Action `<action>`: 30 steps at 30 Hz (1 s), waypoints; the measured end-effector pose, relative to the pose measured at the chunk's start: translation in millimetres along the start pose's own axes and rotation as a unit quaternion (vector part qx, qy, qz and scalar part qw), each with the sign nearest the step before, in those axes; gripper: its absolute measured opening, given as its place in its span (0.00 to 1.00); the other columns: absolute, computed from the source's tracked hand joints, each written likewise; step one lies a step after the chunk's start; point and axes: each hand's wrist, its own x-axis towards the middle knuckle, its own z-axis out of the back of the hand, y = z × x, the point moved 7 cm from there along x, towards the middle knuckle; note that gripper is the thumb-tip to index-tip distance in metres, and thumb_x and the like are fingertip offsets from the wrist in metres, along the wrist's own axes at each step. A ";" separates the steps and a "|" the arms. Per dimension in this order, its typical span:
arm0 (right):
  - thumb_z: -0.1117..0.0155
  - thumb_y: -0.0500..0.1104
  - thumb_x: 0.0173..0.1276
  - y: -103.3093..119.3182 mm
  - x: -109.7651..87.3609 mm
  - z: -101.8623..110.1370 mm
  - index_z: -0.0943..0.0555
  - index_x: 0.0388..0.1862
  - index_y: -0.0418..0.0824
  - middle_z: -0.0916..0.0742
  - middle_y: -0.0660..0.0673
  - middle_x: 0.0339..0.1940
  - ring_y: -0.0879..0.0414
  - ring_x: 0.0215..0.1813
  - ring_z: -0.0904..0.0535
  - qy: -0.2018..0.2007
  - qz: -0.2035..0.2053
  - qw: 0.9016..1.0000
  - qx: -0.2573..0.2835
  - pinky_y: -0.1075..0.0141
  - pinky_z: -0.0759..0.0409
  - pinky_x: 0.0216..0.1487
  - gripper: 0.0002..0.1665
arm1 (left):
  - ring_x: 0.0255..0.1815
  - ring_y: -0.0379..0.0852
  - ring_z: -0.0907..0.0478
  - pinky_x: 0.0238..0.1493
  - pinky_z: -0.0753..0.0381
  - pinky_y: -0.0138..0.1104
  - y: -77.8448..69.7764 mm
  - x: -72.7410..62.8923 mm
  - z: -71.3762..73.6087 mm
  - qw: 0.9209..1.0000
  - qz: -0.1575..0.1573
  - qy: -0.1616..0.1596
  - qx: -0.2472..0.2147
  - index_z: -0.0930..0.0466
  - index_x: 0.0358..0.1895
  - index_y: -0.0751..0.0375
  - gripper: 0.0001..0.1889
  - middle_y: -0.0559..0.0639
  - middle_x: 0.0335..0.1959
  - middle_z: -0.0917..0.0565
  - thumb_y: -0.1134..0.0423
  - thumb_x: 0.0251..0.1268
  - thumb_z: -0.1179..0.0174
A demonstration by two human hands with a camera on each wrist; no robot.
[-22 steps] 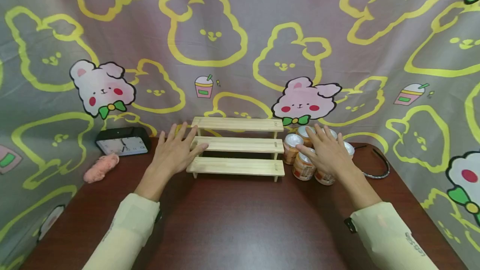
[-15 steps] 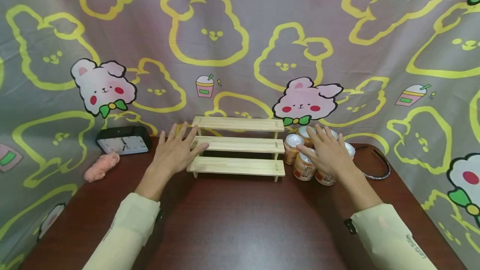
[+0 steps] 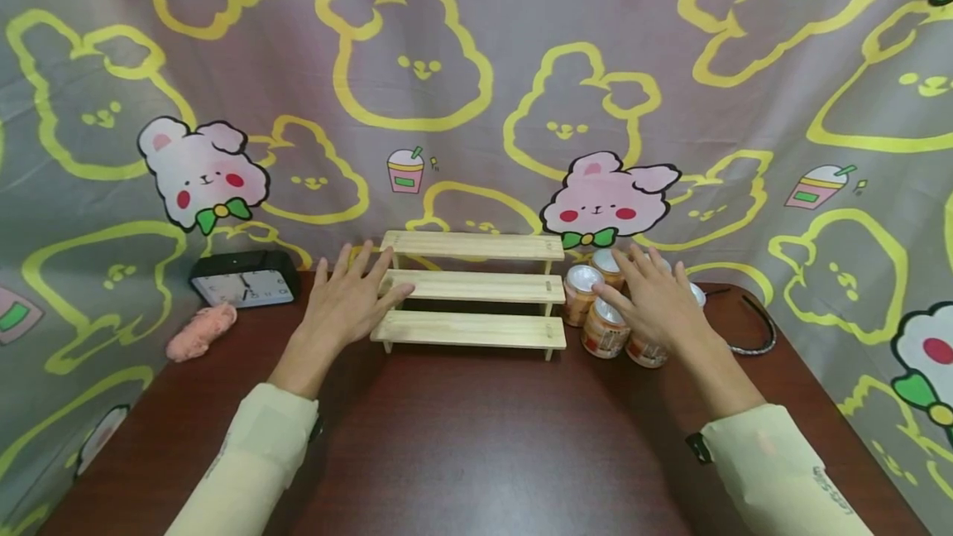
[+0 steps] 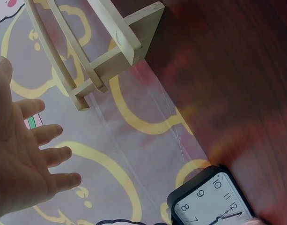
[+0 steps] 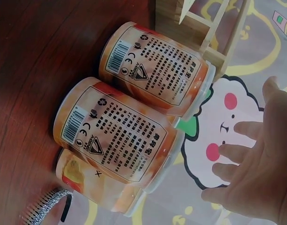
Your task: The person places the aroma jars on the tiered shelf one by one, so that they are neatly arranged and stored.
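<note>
My left hand (image 3: 341,306) hovers with fingers spread at the left end of a three-tier wooden display shelf (image 3: 467,327). In the left wrist view the same hand (image 4: 28,154) holds nothing, palm and fingers visible. My right hand (image 3: 657,304), fingers also spread, is above a cluster of several orange-labelled canisters (image 3: 605,336) with pale lids, and it covers part of them. Seen from the right wrist, that hand (image 5: 260,164) is apart from the canisters (image 5: 120,131), which stand beside the shelf's right end and show barcodes and printed text.
A black-framed clock (image 3: 246,286) stands at the back left, with a fuzzy pink item (image 3: 201,334) in front of it. A glittery headband (image 3: 761,342) lies right of the canisters on the dark wooden table (image 3: 476,437). A cartoon-print curtain (image 3: 462,164) hangs behind.
My right hand has shifted slightly to the right over the canisters. The left hand, the shelf and the other things stay where they were.
</note>
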 end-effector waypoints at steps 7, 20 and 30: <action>0.61 0.72 0.78 0.1 0.0 2.9 0.42 0.82 0.36 0.42 0.29 0.81 0.28 0.79 0.53 -0.004 0.007 1.000 -0.008 0.26 0.60 0.71 0.50 | 0.81 0.67 0.64 0.74 0.67 0.67 2.5 -0.3 0.5 1.000 0.000 -0.004 0.003 0.52 0.84 0.53 0.45 0.64 0.82 0.52 0.27 0.75 0.66; 0.50 0.66 0.78 -6.0 -6.8 9.2 0.37 0.79 0.34 0.35 0.29 0.78 0.28 0.78 0.47 -0.042 0.017 0.999 0.016 0.26 0.54 0.70 0.46 | 0.81 0.67 0.61 0.76 0.63 0.65 10.3 6.2 2.4 0.999 -0.004 -0.037 -0.021 0.50 0.83 0.54 0.46 0.66 0.82 0.52 0.26 0.74 0.65; 0.44 0.61 0.78 -15.2 -14.4 17.6 0.36 0.79 0.35 0.33 0.30 0.77 0.30 0.78 0.45 -0.067 0.036 0.993 0.085 0.31 0.46 0.71 0.42 | 0.80 0.66 0.51 0.75 0.51 0.63 11.8 14.3 7.0 0.995 -0.026 -0.092 -0.039 0.43 0.81 0.58 0.45 0.66 0.79 0.43 0.27 0.74 0.64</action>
